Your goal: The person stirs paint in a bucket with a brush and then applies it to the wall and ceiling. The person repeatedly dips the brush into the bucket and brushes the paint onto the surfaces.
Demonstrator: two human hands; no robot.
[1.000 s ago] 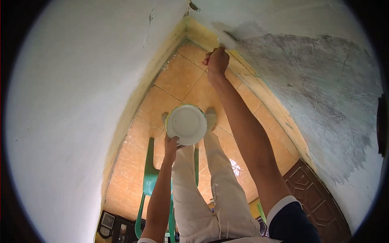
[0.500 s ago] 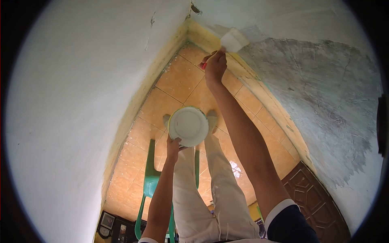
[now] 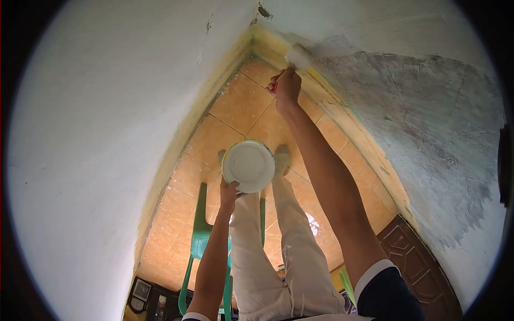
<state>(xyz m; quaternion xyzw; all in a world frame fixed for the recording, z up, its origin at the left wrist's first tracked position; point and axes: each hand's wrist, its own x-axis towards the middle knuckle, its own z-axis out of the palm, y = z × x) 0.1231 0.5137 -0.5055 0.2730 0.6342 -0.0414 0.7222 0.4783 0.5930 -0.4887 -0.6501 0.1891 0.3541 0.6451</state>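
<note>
My right hand is closed around the red handle of what looks like a wide paintbrush. Its broad white head is blurred and lies against the lower part of the right wall, near the corner; the fingers hide most of the handle. Lower down, my left hand grips the near rim of a round white paint tub and holds it level in front of my legs. A pale, whitish layer shows inside the tub. Beside the brush, the right wall has a large grey, streaky patch bordered by white.
Orange floor tiles with white specks lie below. A green plastic chair stands by my left forearm. The white left wall meets the right wall in a corner ahead. A brown panelled door is at lower right.
The brush head has moved slightly down and left along the right wall, and its angle has turned. My right hand shifted a little lower. The tub stays almost where it was.
</note>
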